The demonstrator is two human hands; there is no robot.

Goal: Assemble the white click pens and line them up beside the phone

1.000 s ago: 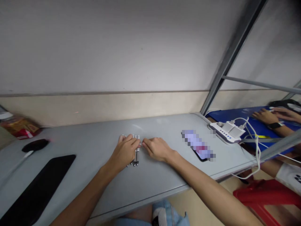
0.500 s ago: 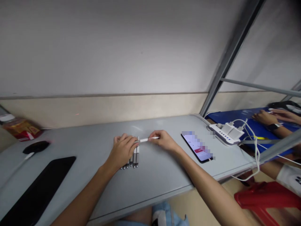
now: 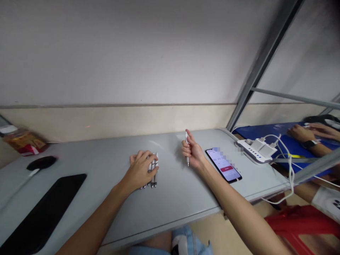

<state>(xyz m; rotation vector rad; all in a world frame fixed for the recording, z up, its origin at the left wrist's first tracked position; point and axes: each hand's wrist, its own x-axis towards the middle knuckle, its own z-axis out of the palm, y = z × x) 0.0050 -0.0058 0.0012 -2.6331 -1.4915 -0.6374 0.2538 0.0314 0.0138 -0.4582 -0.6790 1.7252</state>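
Several white pens with grey grips (image 3: 155, 175) lie side by side on the grey desk, tips toward me. My left hand (image 3: 138, 169) rests over the row with fingers spread, covering much of the pens on its left side. To the right and raised, my right hand (image 3: 195, 153) is closed around one pen (image 3: 187, 160) held upright. Its tip points down below the fingers, and my thumb is at the upper end.
Right of my hand lies a lit phone (image 3: 224, 165), then a power strip (image 3: 253, 152) with chargers and white cables. A dark mat (image 3: 50, 212), a charging puck (image 3: 41, 163) and a jar (image 3: 23, 141) are at left. A co-worker's hands (image 3: 302, 134) are at far right.
The pen that lay level between my hands is now upright in my right hand, moved right and turned. My left hand has let go of its end and stays over the row.
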